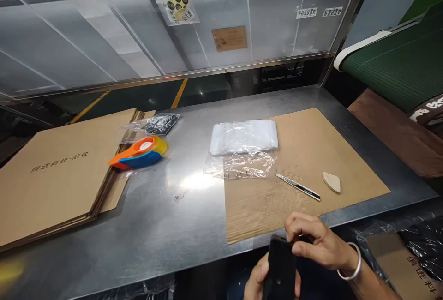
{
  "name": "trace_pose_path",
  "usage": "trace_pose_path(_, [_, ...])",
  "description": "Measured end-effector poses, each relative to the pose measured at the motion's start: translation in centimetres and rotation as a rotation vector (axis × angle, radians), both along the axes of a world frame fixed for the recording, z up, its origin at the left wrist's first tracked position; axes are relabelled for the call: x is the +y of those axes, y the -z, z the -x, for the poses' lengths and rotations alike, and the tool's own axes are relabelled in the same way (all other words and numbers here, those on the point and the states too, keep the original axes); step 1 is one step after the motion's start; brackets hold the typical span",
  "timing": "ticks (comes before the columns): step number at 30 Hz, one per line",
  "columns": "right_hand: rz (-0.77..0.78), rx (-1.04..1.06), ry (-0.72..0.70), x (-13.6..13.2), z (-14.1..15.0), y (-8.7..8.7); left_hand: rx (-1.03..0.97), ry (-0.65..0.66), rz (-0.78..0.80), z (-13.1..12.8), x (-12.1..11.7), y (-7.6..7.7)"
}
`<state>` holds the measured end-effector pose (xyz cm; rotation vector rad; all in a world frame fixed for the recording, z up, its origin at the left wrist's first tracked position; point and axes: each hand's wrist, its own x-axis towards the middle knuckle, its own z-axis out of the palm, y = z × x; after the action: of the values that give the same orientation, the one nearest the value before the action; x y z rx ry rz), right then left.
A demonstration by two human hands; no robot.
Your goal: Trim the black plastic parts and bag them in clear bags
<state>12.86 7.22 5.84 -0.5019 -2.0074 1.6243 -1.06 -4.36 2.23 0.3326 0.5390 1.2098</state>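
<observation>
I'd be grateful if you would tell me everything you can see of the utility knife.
The utility knife is slim and straight, with a silvery, metal-looking body and dark parts along it. It lies flat and slantwise on the brown cardboard sheet, beside a pale wedge-shaped piece without touching it. Its narrow tip, apparently exposed blade, points away and to the left. Neither the left hand nor the right hand touches it.

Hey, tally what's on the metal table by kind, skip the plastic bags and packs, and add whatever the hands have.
Cardboard stack: 1
Brown sheet: 1
Tape dispenser: 1
Knife: 1
Wedge-shaped piece: 1
Dark phone-like device, in the left hand, right hand at its top end: 1
Total: 6
</observation>
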Motion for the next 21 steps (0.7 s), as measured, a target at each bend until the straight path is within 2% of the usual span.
trace_pose_path(5, [-0.019, 0.033, 0.036, -0.5, 0.2, -0.4, 0.109, -0.020, -0.148, 0.4, 0.1, 1.0])
trace_pose_path(8, [-0.006, 0.051, 0.052, -0.8, 0.3, -0.6, 0.148, 0.002, -0.310, 0.6, 0.6, 2.2])
trace_pose_path(12, [0.009, 0.075, 0.059, -1.2, 0.3, -0.7, 0.259, -0.061, -0.511, 1.0, 1.0, 3.3])
trace_pose_path(15, [0.026, 0.081, 0.070, -1.5, 0.4, -0.8, 0.380, -0.102, -0.540, 1.5, 1.0, 3.1])
trace_pose_path(18, [0.044, 0.085, 0.075, -1.8, 0.5, -0.9, 0.419, -0.100, -0.580, 1.8, 0.8, 2.5])
trace_pose_path(21, [0.062, 0.086, 0.066, -1.9, 0.7, -0.9, 0.478, -0.102, -0.551, 2.1, 0.7, 1.9])
